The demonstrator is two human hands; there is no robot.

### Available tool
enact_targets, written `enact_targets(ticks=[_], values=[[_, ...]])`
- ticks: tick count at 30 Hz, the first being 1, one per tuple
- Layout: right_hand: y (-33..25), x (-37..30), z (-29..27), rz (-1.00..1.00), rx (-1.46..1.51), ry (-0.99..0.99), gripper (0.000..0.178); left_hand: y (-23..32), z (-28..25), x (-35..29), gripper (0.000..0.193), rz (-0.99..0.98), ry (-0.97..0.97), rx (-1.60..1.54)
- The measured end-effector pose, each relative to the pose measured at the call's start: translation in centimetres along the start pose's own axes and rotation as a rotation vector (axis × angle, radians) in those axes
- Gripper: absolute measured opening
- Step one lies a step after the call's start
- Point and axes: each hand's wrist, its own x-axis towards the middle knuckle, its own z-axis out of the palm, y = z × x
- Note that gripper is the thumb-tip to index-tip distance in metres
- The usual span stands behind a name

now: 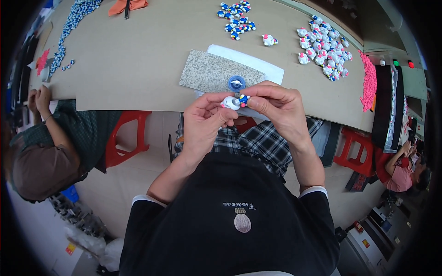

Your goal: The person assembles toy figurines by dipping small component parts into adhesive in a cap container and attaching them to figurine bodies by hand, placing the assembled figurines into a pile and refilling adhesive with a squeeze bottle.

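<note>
My left hand [205,115] pinches a small white toy head [229,103] between thumb and fingers. In my right hand [281,105] is a small blue toy body [243,100] with yellow and red spots. The two pieces meet or nearly meet in front of me; whether they are joined I cannot tell. Just beyond my fingers a small round blue cup [236,83] with something pale inside stands on a speckled stone slab [207,70]. Under the slab lies a white sheet [274,71].
On the table [138,60] are a pile of white figures [324,48], a cluster of blue bodies [235,20], one lone figure [268,40], pink pieces [367,83] at right and blue pieces [69,32] at far left. Red stools [126,138] stand alongside; another person [46,152] sits at left.
</note>
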Motion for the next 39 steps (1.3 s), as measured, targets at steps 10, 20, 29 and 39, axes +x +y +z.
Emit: enact_targets(ticks=[10, 20, 29, 39], values=[[1.0, -1.1, 0.6, -0.297, -0.412, 0.116, 0.018, 0.1, 1.1, 0.1, 0.022, 0.208, 0.074, 0.532], [-0.6, -1.8, -1.2, -0.246, -0.338, 0.078, 0.013, 1.1, 2.7, 0.8, 0.026, 0.143, -0.086, 0.509], [-1.6, 3.5, -8.6, -0.164, -0.912, 0.286, 0.014, 2.9, 0.5, -0.5, 0.030, -0.353, 0.071, -0.692], [0.2, 10.8, -2.6, -0.515, -1.193, 0.158, 0.016, 2.1, -3.2, -3.7, 0.023, -0.389, 0.384, -0.802]])
